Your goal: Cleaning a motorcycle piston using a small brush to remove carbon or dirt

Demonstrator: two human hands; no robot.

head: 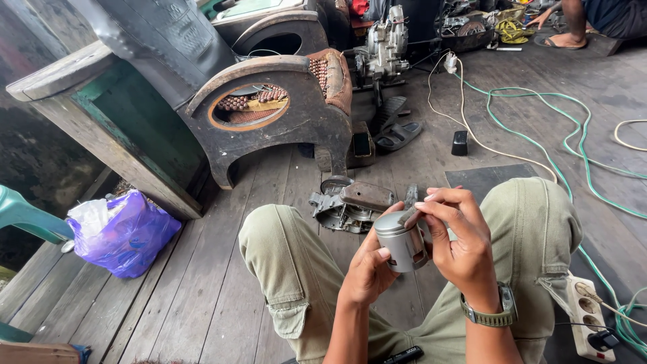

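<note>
At lower centre of the frame, the left hand [367, 269] grips a grey metal piston [401, 241] from below, fingers closed around its skirt. The right hand [458, 236], wearing a wristwatch [490, 315], pinches the piston crown from above. Both hands are held between the knees of olive trousers [283, 269]. Just beyond, an engine part [347, 202] lies on the wooden floor [195, 290]. A purple bag [125, 232] sits at left; a green hose [573, 148] runs at right.

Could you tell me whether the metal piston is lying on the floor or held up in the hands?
Held up: the left hand grips the piston from below, the right hand touches its top, above the floor.
</note>
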